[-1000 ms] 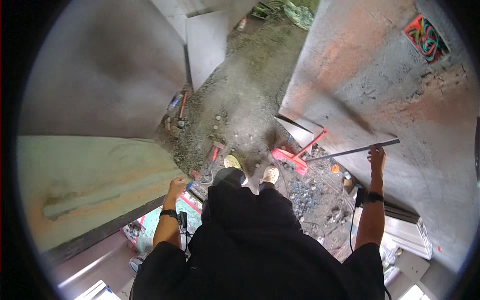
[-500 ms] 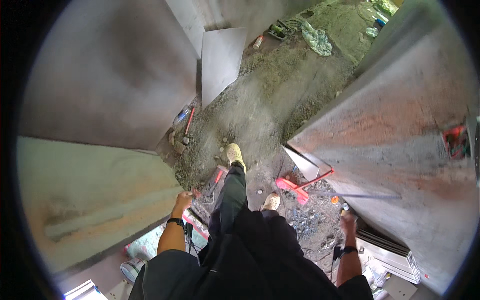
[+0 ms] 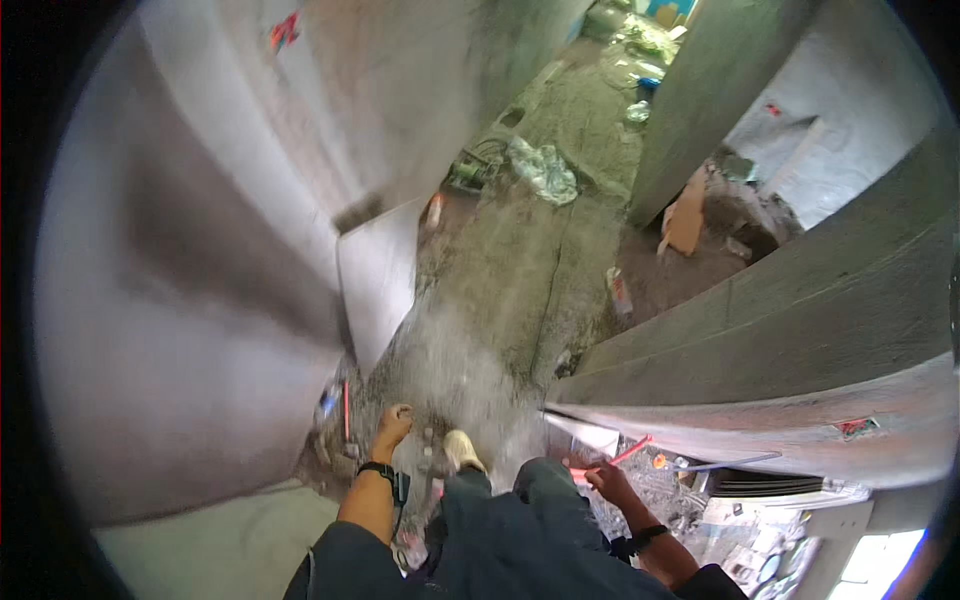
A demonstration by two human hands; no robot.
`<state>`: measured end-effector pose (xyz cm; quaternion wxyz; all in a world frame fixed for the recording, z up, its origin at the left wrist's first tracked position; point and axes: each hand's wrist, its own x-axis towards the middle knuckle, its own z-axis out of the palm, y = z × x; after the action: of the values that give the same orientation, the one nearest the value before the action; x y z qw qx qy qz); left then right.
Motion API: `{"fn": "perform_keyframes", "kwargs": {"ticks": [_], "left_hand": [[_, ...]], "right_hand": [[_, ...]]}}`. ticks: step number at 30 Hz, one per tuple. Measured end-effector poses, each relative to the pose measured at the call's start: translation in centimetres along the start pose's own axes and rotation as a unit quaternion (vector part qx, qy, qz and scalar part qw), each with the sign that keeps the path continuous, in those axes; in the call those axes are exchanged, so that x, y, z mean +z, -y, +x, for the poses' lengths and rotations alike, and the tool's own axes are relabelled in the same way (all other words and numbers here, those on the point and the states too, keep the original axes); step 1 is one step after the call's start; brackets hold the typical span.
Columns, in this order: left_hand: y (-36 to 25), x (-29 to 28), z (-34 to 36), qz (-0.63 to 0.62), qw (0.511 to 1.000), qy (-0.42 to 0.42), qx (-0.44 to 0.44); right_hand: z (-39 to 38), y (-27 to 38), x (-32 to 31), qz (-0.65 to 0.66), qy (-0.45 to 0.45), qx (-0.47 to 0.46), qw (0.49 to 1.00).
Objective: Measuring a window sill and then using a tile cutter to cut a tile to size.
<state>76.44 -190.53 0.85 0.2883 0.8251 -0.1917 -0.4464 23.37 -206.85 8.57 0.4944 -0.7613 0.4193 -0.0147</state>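
The left hand is hanging over the dusty floor, near its left edge, with the fingers curling inward; the grip is showing nothing held, but I cannot tell whether the fingertips are meeting. The right hand is hanging with bent fingers in front of the red broom, partly covering it from this view. Whether that grip is touching the broom, or is standing apart or together, I cannot tell.

The broom is lying at the right edge of the floor, just beside the foot of the right wall. A grey pole is slanting rightward near it, its joint being too blurred to make out. A small pale board is resting behind the broom along that same edge.

Beyond the left hand, a red-handled tool is lying at the left edge of the floor, with a bluish bottle just beside it. A large pale panel is leaning at the left wall. Farther off, a crumpled plastic sheet is lying on the floor. A yellow shoe is showing between the hands, nearer the left one.
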Motion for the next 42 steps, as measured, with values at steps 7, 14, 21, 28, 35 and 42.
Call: {"fn": "perform_keyframes", "kwargs": {"ticks": [7, 14, 21, 28, 35, 42], "left_hand": [[-7.3, -5.4, 12.5, 0.136, 0.970, -0.033, 0.197], [-5.5, -11.3, 20.0, 0.167, 0.952, 0.242, 0.083], [-18.4, -12.7, 28.2, 0.272, 0.923, 0.263, 0.077], [-38.7, -9.1, 52.0, 0.447, 0.838, 0.244, 0.197], [-66.1, -0.4, 60.7, 0.301, 0.904, 0.241, 0.185], [-77.2, 3.3, 79.0, 0.430, 0.844, 0.301, 0.107]], "right_hand": [[9.3, 1.8, 0.0, -0.077, 0.072, 0.119, 0.987], [20.8, -8.1, 3.6, -0.025, -0.212, 0.050, 0.976], [39.1, -2.2, -2.5, 0.027, -0.173, 0.114, 0.978], [45.8, -0.7, -10.6, 0.037, -0.077, 0.220, 0.972], [55.2, -1.9, -22.3, 0.265, -0.115, 0.424, 0.858], [70.2, -3.0, -36.2, 0.138, -0.071, 0.390, 0.908]]}}
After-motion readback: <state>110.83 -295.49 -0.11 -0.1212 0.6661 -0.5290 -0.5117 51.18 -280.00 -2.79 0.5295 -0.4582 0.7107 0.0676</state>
